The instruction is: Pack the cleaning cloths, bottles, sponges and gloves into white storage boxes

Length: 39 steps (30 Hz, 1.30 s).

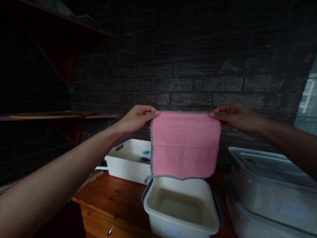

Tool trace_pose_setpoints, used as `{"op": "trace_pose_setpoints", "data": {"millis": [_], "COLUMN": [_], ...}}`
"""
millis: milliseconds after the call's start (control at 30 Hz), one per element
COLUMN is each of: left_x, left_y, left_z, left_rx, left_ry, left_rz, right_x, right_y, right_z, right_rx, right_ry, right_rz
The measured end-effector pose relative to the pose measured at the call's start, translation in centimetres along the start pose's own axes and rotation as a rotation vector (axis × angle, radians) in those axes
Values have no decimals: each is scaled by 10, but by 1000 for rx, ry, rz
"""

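A pink textured cleaning cloth (185,145) with a dark checked border hangs spread out between my two hands. My left hand (140,117) pinches its upper left corner between thumb and fingers. At the upper right corner, my right hand (229,115) holds it in the same kind of pinch. Below the cloth stands an open white plastic bin (182,223) with grey side handles and nothing visible inside. The cloth's lower edge hangs just over the bin's far rim; whether they touch I cannot tell.
Behind the cloth, a white perforated basket (126,168) holds a small white-and-green item (145,154). Lidded storage boxes (269,191) are stacked at the right. Everything stands on a wooden cabinet top (116,195). Shelves (99,116) project at the left, before a dark brick wall (183,69).
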State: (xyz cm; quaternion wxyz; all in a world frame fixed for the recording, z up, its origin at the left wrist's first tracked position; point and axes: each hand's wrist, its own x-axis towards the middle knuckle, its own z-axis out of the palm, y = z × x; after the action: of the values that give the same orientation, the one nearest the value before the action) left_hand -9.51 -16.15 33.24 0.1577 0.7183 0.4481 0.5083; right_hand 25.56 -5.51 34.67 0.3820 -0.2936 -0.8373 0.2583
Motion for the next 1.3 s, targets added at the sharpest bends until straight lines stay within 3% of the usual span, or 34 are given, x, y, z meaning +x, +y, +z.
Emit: {"op": "trace_pose_setpoints", "data": {"millis": [1300], "left_x": [-1], "left_y": [10], "left_z": [3], "left_rx": [24], "left_ry": [-24], "left_rz": [29], "right_x": [-4], "right_y": [4], "right_z": [-8], "right_rx": [-59], "right_ry": [29], "right_rz": [8]}}
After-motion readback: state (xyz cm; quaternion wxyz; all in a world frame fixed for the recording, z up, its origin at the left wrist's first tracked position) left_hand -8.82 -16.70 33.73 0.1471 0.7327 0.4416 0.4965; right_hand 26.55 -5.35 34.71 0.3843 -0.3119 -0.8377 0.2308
